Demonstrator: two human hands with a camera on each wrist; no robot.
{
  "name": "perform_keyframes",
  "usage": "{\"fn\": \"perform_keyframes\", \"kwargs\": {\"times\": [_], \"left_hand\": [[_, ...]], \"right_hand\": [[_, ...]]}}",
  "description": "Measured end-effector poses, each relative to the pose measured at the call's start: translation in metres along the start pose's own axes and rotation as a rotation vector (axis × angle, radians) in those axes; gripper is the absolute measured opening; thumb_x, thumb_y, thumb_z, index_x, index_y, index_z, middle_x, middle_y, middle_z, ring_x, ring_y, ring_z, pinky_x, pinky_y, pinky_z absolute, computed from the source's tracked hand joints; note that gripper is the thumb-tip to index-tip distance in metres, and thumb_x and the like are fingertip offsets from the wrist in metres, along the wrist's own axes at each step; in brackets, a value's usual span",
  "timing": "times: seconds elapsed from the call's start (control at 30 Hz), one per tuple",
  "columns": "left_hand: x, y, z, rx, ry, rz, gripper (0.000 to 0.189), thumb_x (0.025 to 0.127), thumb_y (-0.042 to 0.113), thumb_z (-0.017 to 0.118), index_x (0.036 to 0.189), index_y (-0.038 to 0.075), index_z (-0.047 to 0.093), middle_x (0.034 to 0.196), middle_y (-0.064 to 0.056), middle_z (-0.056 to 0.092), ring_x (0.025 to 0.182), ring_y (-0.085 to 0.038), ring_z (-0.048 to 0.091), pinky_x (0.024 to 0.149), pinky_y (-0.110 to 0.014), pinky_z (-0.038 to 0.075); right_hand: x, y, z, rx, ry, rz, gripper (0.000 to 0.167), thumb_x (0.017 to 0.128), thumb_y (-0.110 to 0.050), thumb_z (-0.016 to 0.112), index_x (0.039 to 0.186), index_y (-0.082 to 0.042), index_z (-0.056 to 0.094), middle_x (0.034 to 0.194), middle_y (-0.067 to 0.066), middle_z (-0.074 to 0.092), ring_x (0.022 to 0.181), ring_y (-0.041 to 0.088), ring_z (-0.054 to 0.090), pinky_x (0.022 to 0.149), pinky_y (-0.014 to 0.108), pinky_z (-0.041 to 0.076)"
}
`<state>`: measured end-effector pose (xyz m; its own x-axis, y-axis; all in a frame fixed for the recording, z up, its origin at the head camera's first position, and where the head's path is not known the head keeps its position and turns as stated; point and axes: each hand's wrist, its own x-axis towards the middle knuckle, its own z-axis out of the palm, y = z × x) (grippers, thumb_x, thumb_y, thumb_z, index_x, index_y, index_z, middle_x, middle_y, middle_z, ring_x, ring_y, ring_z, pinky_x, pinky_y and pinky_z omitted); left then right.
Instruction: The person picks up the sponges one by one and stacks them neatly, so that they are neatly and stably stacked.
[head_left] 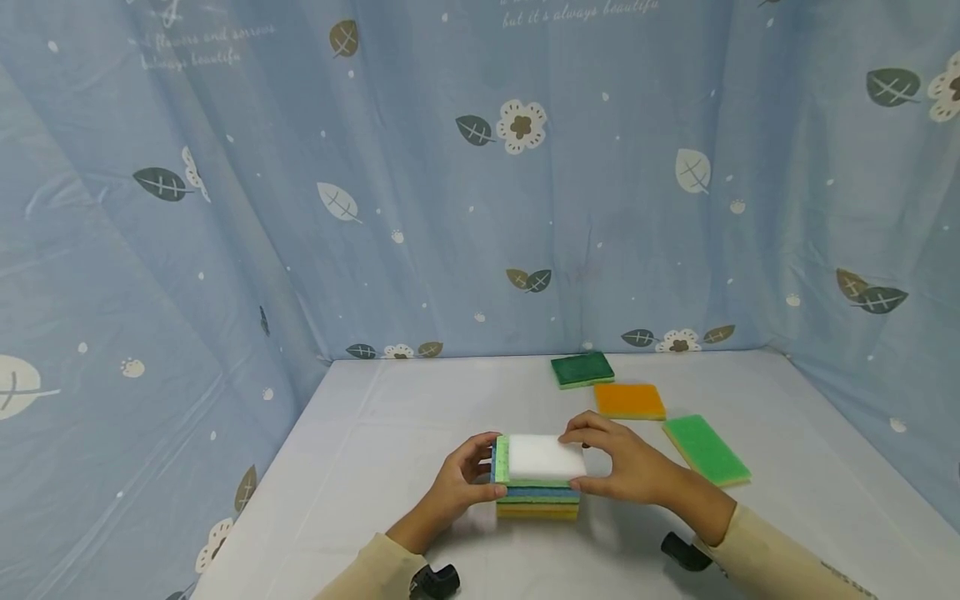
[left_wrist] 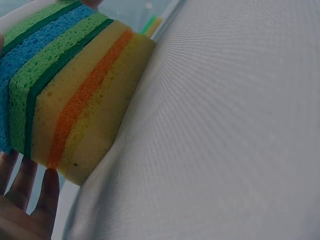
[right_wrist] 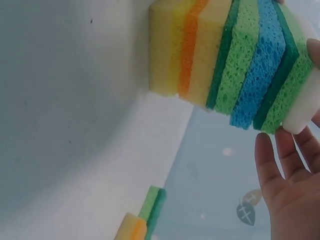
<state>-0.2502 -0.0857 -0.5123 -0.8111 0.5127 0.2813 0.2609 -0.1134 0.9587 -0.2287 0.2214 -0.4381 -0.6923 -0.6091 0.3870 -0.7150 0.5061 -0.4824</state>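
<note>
A stack of layered sponges (head_left: 537, 507) stands on the white table in the head view, with yellow, orange, green and blue layers below. On top lies a white sponge (head_left: 542, 457), set a little to the right, so a strip of the green sponge (head_left: 502, 458) under it shows at the left. My left hand (head_left: 461, 479) holds the stack's upper left side, thumb at the front corner, fingers behind. With thumb in front and fingers at the back, my right hand (head_left: 626, 458) pinches the white sponge's right end. The right wrist view shows the blue sponge (right_wrist: 260, 65) jutting slightly.
Behind and right of the stack lie a dark green sponge (head_left: 583, 368), an orange sponge (head_left: 630, 401) and a bright green sponge (head_left: 707, 450). A blue patterned curtain (head_left: 420, 208) hangs along the table's back and sides. Dark wrist devices (head_left: 435, 582) sit at both cuffs.
</note>
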Motion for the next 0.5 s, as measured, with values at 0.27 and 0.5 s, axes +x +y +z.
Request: {"fn": "perform_keyframes", "kwargs": {"times": [0.27, 0.5], "left_hand": [[-0.0001, 0.0002, 0.0007, 0.007, -0.007, 0.000, 0.069, 0.082, 0.011, 0.078, 0.142, 0.004, 0.043, 0.135, -0.016, 0.052, 0.121, -0.035, 0.049, 0.101, -0.042, 0.040], [0.0004, -0.0017, -0.0010, 0.001, -0.010, 0.012, 0.067, 0.083, 0.011, 0.077, 0.141, 0.004, 0.044, 0.134, -0.017, 0.051, 0.121, -0.035, 0.048, 0.101, -0.044, 0.040]], "right_hand": [[0.0017, 0.0002, -0.0020, -0.007, -0.018, 0.006, 0.048, 0.082, -0.045, 0.077, 0.123, -0.026, 0.061, 0.125, -0.013, 0.050, 0.107, 0.010, 0.051, 0.088, 0.037, 0.050], [0.0020, -0.0003, -0.0023, -0.018, -0.026, 0.025, 0.052, 0.082, -0.049, 0.076, 0.126, -0.027, 0.059, 0.127, -0.015, 0.048, 0.110, 0.010, 0.050, 0.089, 0.039, 0.049]]}}
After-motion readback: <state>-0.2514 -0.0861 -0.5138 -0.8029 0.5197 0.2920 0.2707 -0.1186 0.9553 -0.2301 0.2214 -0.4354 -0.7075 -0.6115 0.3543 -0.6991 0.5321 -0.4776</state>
